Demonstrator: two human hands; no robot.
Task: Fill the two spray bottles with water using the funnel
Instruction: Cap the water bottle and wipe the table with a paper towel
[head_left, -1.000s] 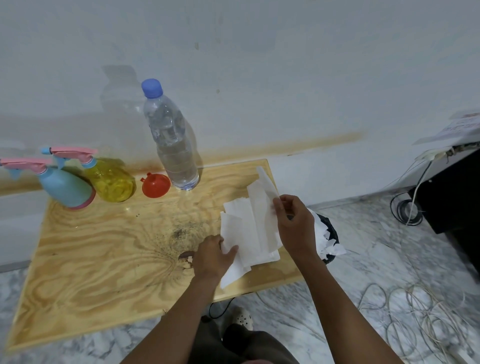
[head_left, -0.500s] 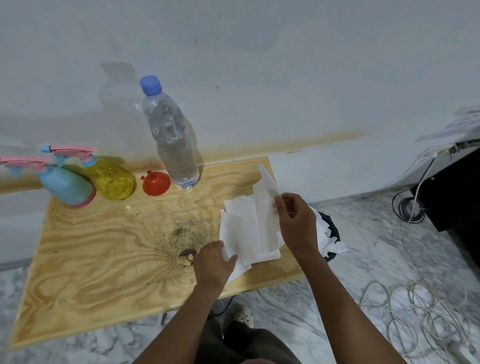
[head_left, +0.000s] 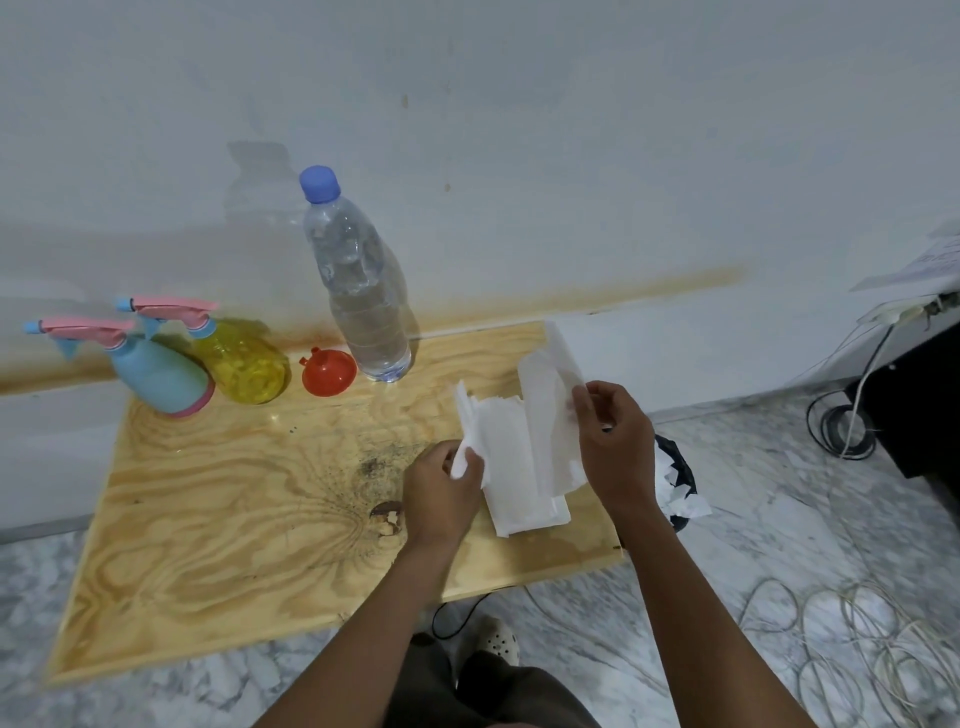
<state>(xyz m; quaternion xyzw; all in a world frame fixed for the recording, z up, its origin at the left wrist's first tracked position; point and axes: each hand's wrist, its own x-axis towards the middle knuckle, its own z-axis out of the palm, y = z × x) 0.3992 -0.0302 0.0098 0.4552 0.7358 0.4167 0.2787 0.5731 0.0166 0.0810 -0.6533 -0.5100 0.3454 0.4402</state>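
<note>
Bare forearms, dark trousers (head_left: 498, 691), white perforated clog (head_left: 497, 643)

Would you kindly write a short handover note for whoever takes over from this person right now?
Left hand: pinching the lower left corner of the paper towels.
Right hand: gripping their upper right edge.
At the back of the wooden table: blue spray bottle, yellow spray bottle, red funnel, capped water bottle.
Done: not clear whether either is filled.
Left: check the levels, fill if needed.
</note>
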